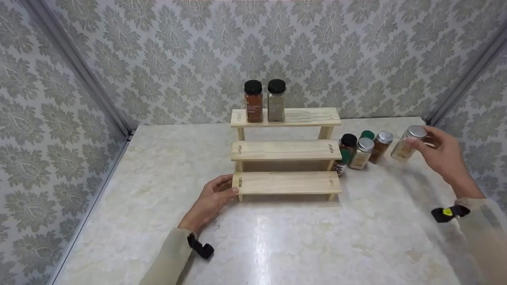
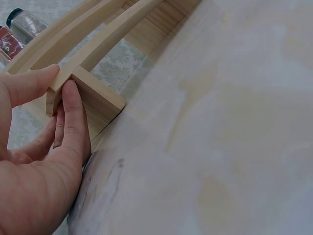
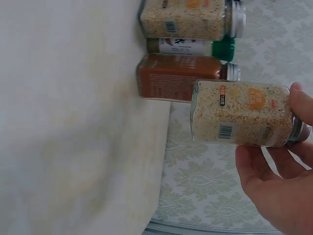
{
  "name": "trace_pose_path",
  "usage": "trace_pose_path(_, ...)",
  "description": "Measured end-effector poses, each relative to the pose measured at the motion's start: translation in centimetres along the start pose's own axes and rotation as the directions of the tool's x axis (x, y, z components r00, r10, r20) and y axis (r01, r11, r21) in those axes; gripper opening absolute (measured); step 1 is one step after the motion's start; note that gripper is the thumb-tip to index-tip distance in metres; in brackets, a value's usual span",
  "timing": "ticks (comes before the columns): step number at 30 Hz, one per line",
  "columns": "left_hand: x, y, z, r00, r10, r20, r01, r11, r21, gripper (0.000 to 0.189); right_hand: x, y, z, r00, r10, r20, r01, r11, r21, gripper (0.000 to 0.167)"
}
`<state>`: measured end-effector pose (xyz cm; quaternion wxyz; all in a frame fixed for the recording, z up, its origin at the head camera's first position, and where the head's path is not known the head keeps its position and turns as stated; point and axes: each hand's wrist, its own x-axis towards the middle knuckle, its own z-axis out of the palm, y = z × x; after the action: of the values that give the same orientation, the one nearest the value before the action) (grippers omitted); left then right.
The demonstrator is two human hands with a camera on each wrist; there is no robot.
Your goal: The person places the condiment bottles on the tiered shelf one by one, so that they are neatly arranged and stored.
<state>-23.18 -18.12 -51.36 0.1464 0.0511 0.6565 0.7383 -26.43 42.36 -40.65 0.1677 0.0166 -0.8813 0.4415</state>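
A three-tier wooden spice rack point(image 1: 287, 182) stands mid-table. My left hand point(image 1: 211, 200) pinches the left end of its lowest step, thumb above and fingers beneath, clearest on the wooden step end point(image 2: 100, 95) in the left wrist view. At the right, my right hand point(image 1: 445, 156) grips a square glass spice jar point(image 3: 239, 115) near its silver lid; pale granules fill it. This jar appears tilted and raised off the table in the right wrist view. Two black-capped jars, one red-brown point(image 1: 254, 103) and one grey point(image 1: 276, 103), stand on the top step, towards its left.
Right of the rack, several spice jars cluster: a black-capped bottle point(image 1: 347, 148), a pale granule jar point(image 1: 359, 156), a green-capped bottle point(image 1: 367, 134) and a red-brown jar point(image 1: 380, 148). Patterned wall panels point(image 1: 222, 59) border the marbled table point(image 1: 166, 158) behind and at both sides.
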Motion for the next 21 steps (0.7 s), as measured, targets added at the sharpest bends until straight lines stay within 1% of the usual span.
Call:
trace_pose_path(3,0.0,0.0,0.0,1.000,0.002,0.006,-0.001,1.000,-0.022,0.063,0.3,-1.5,-0.5,1.000,-0.020,-0.009,0.020,1.000,0.010,0.056)
trace_pose_path(11,0.2,0.3,0.1,1.000,-0.006,-0.013,0.006,1.000,-0.001,0.064,1.0,-6.5,-0.7,0.998,-0.062,-0.012,0.062,0.998,0.023,0.051)
trace_pose_path(16,0.1,0.1,0.1,1.000,-0.012,-0.008,0.012,1.000,0.006,0.066,1.9,-9.4,0.0,0.994,-0.106,-0.012,0.106,0.992,0.063,0.047)
trace_pose_path(21,0.1,0.0,0.0,1.000,-0.007,-0.010,0.007,1.000,0.006,0.066,3.0,-11.8,1.5,0.985,-0.172,-0.012,0.172,0.979,0.112,0.041)
